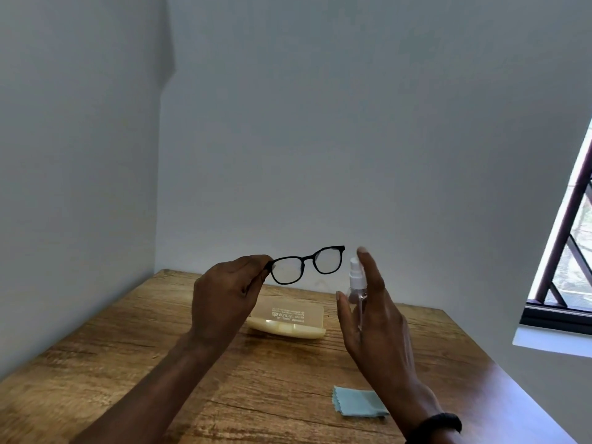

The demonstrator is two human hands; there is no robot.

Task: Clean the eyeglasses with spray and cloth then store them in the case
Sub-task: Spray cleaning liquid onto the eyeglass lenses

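Observation:
Black-framed eyeglasses [307,264] hang in the air above the table, lenses facing me. My left hand [227,296] pinches them at their left end. My right hand [374,312] holds a small clear spray bottle [357,290] with a white nozzle just right of the glasses, thumb and fingers round its body, index finger raised beside the nozzle. A cream glasses case [288,318] lies shut on the wooden table [128,347] below the glasses. A light blue cloth [358,403] lies flat near the front right, below my right wrist.
The table stands in a corner, with white walls to the left and behind. A window [567,251] with dark bars and a white sill lies to the right. A black band circles my right wrist.

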